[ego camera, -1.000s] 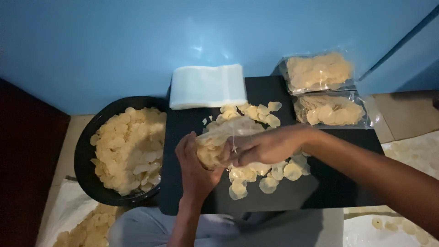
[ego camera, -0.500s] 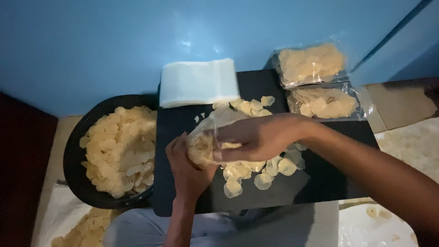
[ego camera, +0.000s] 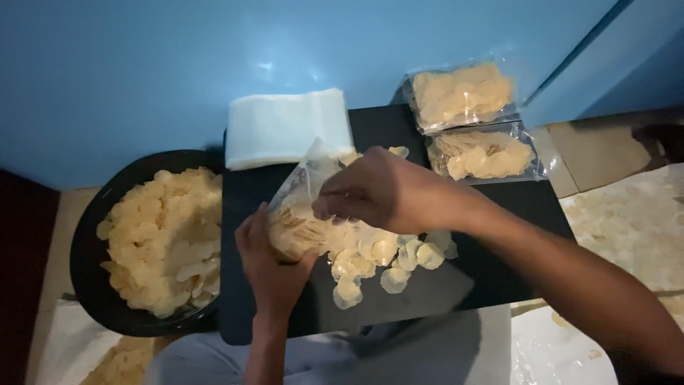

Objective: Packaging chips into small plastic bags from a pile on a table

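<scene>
Head view: a person seated at a low black board, seen from above, both hands at work on one bag of chips.
Bag in hand: a clear plastic bag (ego camera: 306, 214), partly filled with pale round chips, is held just above the middle of the black board (ego camera: 499, 207), its mouth tilted up and toward the blue wall.
Left hand: the left hand (ego camera: 271, 267) cups the bag from below, fingers curled around its filled bottom.
Right hand: the right hand (ego camera: 374, 192) is closed at the bag's upper edge, fingertips pinched; whether they grip the plastic or a chip inside is hard to tell in the dim light.
Loose chips: a scatter of pale round chips (ego camera: 388, 260) lies on the board just beneath and beside the bag, under the right wrist.
Empty bags: a flat white stack of empty bags (ego camera: 285, 128) rests at the board's far edge, against the blue wall (ego camera: 142, 64).
Packed bags: two filled, closed bags (ego camera: 470, 121) sit side by side at the board's far right corner.
Bowl: a wide black bowl (ego camera: 89, 235) heaped with chips stands on the floor, touching the board's left side.
</scene>
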